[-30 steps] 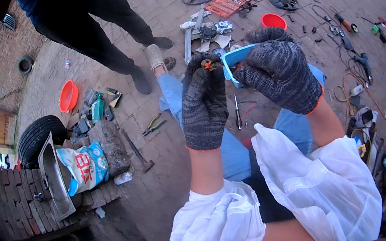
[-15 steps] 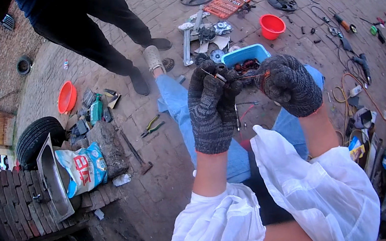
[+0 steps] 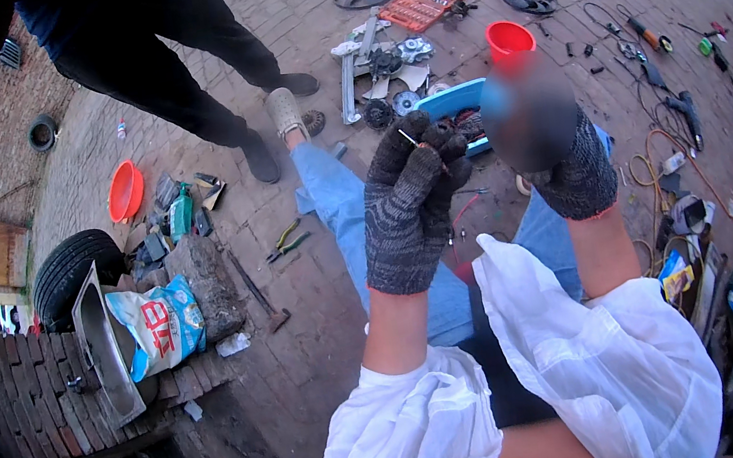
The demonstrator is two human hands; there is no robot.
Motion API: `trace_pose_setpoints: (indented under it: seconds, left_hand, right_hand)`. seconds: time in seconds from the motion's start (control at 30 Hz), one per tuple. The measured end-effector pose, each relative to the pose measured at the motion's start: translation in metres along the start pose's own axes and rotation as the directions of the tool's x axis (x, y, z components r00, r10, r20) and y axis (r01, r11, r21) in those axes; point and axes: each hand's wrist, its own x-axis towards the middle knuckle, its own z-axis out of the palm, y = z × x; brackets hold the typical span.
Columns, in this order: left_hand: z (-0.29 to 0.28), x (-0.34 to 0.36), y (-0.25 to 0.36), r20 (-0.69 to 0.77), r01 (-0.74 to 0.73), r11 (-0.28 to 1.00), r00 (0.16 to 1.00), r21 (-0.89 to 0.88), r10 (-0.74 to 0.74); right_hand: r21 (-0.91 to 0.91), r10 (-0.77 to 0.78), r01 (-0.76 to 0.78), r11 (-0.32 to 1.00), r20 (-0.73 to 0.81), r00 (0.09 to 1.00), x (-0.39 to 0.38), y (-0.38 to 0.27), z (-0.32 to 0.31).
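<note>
While blur is covering much of the right hand (image 3: 577, 180), leaving its grip impossible to tell, the left hand (image 3: 406, 208) is pinching a small pale rod (image 3: 407, 136), near end hidden, left of the blue box (image 3: 453, 99); rod is pointing far-left, long axis slanting from near-right.

Between eight and nine o'clock, a white-and-blue plastic sack (image 3: 174, 323) carries big, bold red characters (image 3: 157, 325) across its front; the paler marks (image 3: 187, 307) on its blue part are too small for me to read from here.
</note>
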Motion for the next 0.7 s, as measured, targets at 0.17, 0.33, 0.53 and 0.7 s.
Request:
trace_pose_setpoints:
  seconds: [0.17,0.33,0.53,0.7]
  left_hand:
    - [0.000,-0.004,-0.007,0.025,-0.062,0.953,0.998,0.296,0.058]
    - [-0.005,-0.010,-0.006,0.084,-0.207,0.662,0.974,0.721,0.212]
    - [-0.002,-0.005,0.004,0.115,-0.346,0.477,0.887,0.808,0.448]
    - [-0.019,-0.006,0.010,0.008,-0.147,0.964,0.989,0.223,0.149]
  right_hand:
    - [-0.227,-0.307,0.322,0.919,0.099,0.947,0.008,0.012,-0.014]
    - [0.233,0.043,-0.058,0.971,0.071,0.997,0.010,0.016,-0.005]
    - [0.224,-0.001,-0.063,0.972,0.276,0.961,0.003,0.036,0.000]
    - [0.719,-0.026,-0.116,0.685,0.182,0.983,-0.013,0.009,0.006]
